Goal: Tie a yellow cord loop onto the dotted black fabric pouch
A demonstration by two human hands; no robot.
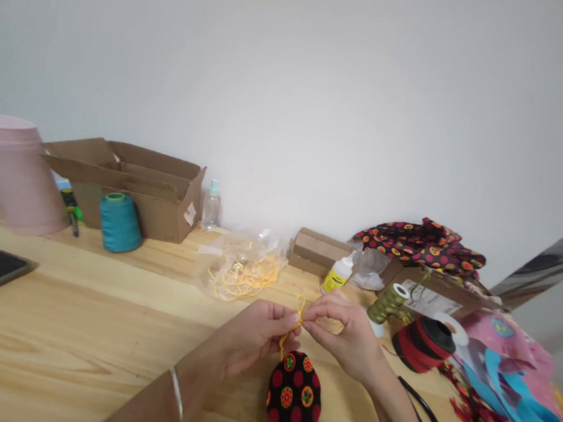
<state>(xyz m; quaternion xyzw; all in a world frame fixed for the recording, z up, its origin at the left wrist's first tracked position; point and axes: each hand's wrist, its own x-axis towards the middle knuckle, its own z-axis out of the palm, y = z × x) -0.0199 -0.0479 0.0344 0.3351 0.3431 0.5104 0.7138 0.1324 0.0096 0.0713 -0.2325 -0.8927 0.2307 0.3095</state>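
Patterned fabric disc (294,400) sits at six o'clock from the grip, just below it, its slightly longer axis running from twelve to six; whether it rests on the table (113,327) or hangs, I can't tell. Yellow cord (282,349) joins its top edge to the grip. The left hand (261,336), nearer the disc, pinches that cord beneath a small loop (301,300); the right hand (344,332) pinches it from three o'clock, at the loop's base. Beyond, between ten and eleven, a clear plastic bag (221,255) holds a tangle of yellow strands (249,278). A yellow-labelled bottle (338,276) stands at one o'clock. Farther off, at ten, there's an open cardboard box (187,218), its contents hidden from me.
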